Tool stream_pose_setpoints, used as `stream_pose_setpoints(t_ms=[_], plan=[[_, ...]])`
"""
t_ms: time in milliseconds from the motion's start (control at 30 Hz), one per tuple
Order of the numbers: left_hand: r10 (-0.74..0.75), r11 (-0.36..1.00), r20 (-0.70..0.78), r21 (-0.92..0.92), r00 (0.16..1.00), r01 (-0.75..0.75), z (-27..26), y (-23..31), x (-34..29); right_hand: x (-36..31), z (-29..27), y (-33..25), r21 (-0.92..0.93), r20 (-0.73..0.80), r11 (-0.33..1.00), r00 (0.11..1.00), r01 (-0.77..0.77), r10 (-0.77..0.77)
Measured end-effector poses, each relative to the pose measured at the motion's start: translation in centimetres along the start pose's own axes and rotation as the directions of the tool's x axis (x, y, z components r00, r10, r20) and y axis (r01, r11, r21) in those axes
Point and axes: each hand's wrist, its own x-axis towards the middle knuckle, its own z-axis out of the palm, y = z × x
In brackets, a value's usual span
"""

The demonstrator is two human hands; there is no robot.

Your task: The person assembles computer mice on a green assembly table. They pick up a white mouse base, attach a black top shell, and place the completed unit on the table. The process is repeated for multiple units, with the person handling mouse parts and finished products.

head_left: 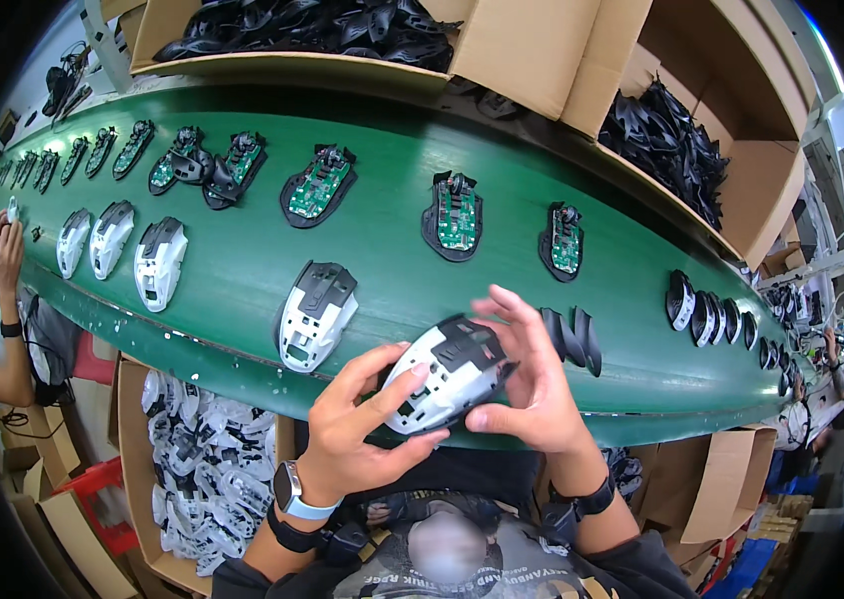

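Note:
My left hand is closed around a computer mouse shell, white at its lower end and black at its upper right end. It is held tilted over the near edge of the green belt. Beside the shell's black end, my right hand has its fingers apart, slightly blurred, with the thumb close to the shell's edge; I cannot tell whether it touches. Another white and black mouse shell lies on the belt left of my hands. Several curved black side pieces lie just right of my right hand.
Mouse bases with green circuit boards line the belt. More white shells lie at left. Boxes of black parts stand beyond; a carton of clear and white parts sits below left. A co-worker's hand is at far left.

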Motion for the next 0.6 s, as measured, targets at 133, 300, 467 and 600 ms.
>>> stream_pose_setpoints(t_ms=[133,300,467,600], plan=[[0.016,0.988,0.010,-0.153,1.000,-0.014,-0.4,0.5,0.0,0.9,-0.5,0.4,0.139,0.241,0.990,0.969,0.019,-0.052],[0.069,0.963,0.001,-0.260,0.998,-0.066,-0.9,2.0,0.8,-0.3,-0.1,0.2,0.141,0.190,0.978,0.965,0.155,-0.181],[-0.067,0.771,-0.122,-0.637,0.990,-0.026,0.7,3.3,-0.1,-1.7,1.8,-2.7,0.258,0.139,0.955,0.972,0.148,-0.188],[-0.554,0.454,0.017,-0.832,0.833,0.319,1.5,5.5,-1.2,-2.5,2.9,-4.0,0.021,0.055,0.876,0.875,0.481,-0.482]])
